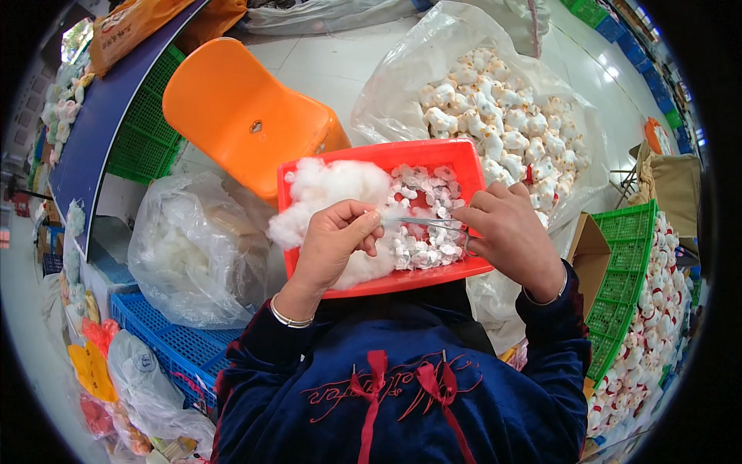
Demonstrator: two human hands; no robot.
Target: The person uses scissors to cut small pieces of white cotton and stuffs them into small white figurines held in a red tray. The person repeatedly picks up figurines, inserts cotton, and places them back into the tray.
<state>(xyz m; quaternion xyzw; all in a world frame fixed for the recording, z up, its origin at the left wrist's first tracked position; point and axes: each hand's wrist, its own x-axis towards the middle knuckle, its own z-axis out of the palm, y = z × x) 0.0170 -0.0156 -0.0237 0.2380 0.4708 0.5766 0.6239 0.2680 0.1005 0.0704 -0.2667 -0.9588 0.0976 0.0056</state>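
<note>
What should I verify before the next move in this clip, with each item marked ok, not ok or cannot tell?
1. Right hand on the metal tool: ok, fingers at its handle end.
2. Left hand near the tool's far end: ok, thumb and fingers pinched around something small and white.
3. Tool's tips gripping that white bit: cannot tell, too small and partly hidden.
4. White stuffing all inside the red tub: not ok, it bulges over the left rim.
5. Small white pieces in the tub: ok, scattered over its right part.
6. Tub firmly supported: cannot tell, its underside is out of sight.
</note>
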